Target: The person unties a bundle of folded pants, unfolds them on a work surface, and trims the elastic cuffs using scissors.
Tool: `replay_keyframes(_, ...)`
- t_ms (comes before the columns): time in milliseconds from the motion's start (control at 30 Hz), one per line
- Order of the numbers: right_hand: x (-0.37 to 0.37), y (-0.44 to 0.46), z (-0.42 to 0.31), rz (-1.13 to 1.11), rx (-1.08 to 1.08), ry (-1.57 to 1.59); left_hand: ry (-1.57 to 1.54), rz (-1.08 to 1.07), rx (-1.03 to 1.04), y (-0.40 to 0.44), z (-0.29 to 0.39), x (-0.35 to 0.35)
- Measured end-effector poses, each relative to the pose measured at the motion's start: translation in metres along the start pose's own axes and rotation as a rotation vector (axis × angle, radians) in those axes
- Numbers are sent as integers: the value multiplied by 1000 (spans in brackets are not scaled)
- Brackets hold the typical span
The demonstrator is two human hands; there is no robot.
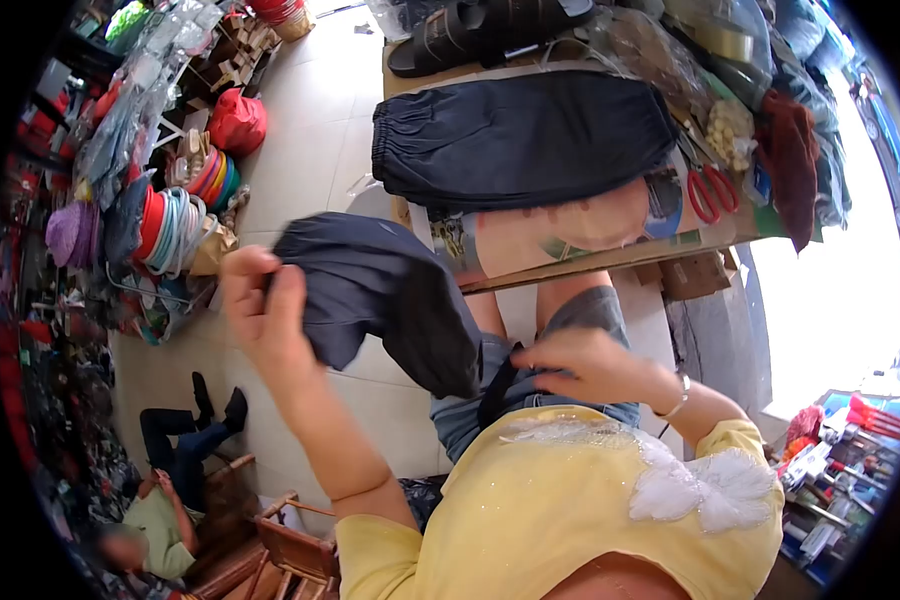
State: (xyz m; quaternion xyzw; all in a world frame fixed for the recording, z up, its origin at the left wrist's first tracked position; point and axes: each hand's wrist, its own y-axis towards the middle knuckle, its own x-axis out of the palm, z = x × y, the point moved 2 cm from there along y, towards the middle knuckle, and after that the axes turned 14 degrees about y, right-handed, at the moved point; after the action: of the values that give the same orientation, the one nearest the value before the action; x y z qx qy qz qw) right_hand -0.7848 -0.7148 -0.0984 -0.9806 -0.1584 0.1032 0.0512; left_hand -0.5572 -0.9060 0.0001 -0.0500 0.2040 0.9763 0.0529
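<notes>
A dark navy oversleeve (370,265) hangs bunched and bent from my left hand (265,315), whose thumb and fingers are closed on its end. It hangs to the left of the table's front edge, its lower end close to my lap. My right hand (595,365) is over my denim shorts, slightly blurred, fingers stretched out and apart. Its fingertips are close to a narrow black strip (497,390) on my lap; whether they touch it I cannot tell. On the table lies a flat dark oversleeve (525,140) with gathered elastic ends; whether several are stacked there is unclear.
Red-handled scissors (710,190) lie at the table's right. Black sandals (485,35) and plastic bags are at its back. A person (160,520) sits at lower left near a wooden chair (295,550). Goods line the left shelves, including a red bag (238,122).
</notes>
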Motion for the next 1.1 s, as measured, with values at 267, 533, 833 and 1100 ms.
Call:
replay_keyframes(267,41,60,7,-396,-199,-1020,-335,66,-97,-6,22,-28)
replay_keyframes(533,-149,-11,-73,323,-475,177,-518,-149,46,-4,-3,-25)
replay_keyframes(833,-414,90,-21,1110,-404,-673,-688,-246,-179,-14,-58,24)
replay_keyframes(1100,-458,141,2,1057,-39,-854,-727,-242,-250,-6,-60,36)
